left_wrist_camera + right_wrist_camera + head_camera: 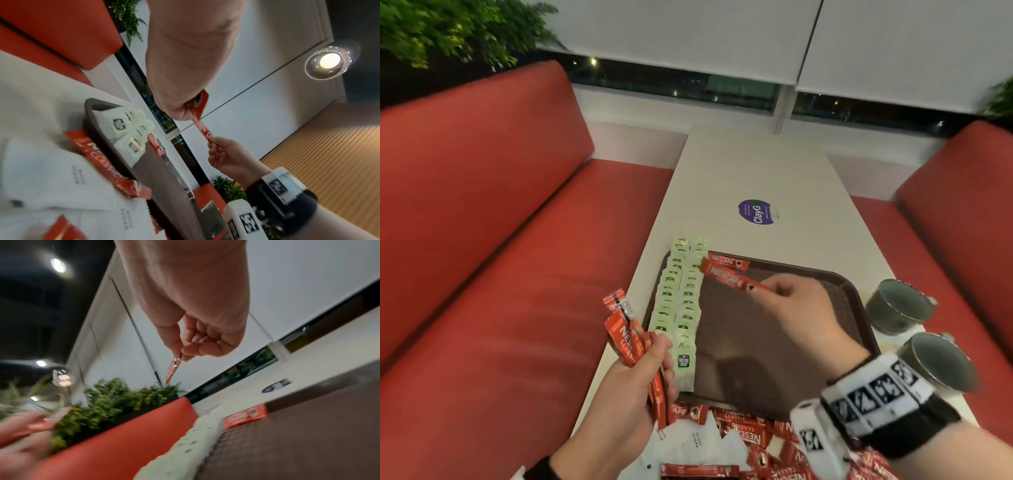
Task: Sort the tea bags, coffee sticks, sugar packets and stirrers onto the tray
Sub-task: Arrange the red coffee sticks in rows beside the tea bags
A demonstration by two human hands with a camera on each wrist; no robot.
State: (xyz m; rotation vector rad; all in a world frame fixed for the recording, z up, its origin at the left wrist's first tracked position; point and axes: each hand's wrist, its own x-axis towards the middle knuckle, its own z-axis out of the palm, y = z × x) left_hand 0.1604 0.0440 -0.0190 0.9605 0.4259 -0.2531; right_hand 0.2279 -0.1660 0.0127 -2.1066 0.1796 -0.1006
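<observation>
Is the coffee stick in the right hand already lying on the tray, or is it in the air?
In the air. The right hand pinches one end of the coffee stick, which slants above the tray, clear of it in the right wrist view.

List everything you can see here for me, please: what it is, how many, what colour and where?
Tray: one, dark brown, on the table's near end.
Tea bags: many, pale green, two overlapping rows along the tray's left side.
Coffee stick on tray: one, red, at the far edge beside the tea bags.
Loose coffee sticks: many, red, heaped on the table before the tray.
Sugar packets: several, white, in that heap.
Cups: two, dark, right of the tray.
Sticker: one, purple, mid-table.
Table: one, white.
Benches: two, red, either side.
Plants: green, behind the benches.
Left hand: holds a bunch of coffee sticks.
Right hand: pinches one coffee stick above the tray.
</observation>
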